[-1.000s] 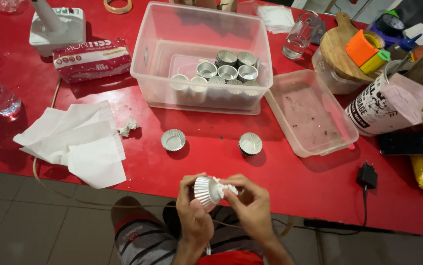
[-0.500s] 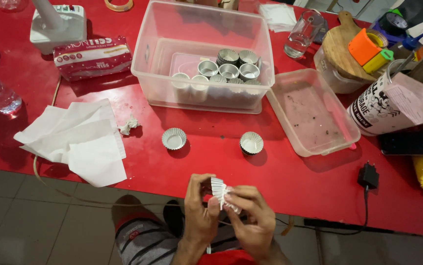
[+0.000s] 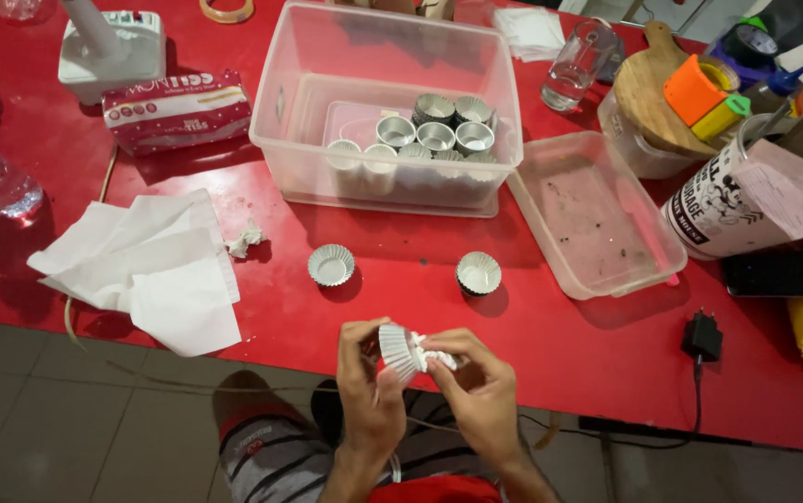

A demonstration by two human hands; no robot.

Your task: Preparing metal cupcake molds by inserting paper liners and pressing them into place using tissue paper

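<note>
our left hand (image 3: 369,387) curls its fingers (image 3: 355,337) around a small fluted metal cup (image 3: 398,351), thumb on the near side, so the cup sits tipped on its side just off the table's front edge, above our lap. our right hand (image 3: 478,391) pinches a scrap of white tissue (image 3: 436,353) between thumb and fingertips and presses it against the cup's mouth; the two hands touch around the cup.

on the red table (image 3: 550,345) just beyond the hands stand two more fluted cups, upright and apart: one to the left (image 3: 331,265), one to the right (image 3: 479,273). a small crumpled wad of tissue (image 3: 245,239) lies left of them, touching the edge of a spread of white napkins (image 3: 145,270).

farther back stands a clear plastic box (image 3: 280,102) with a cluster of the same cups stacked inside it. its clear lid (image 3: 643,200), turned up like a tray and speckled with crumbs, lies just right of the box. a pack of tissues (image 3: 176,110) lies left of the box, with a white device (image 3: 111,51) behind it. a glass (image 3: 580,67) and a round wooden board (image 3: 657,93) stand to the back right. a black plug with its cord (image 3: 702,337) rests near the front edge on the right.
</note>
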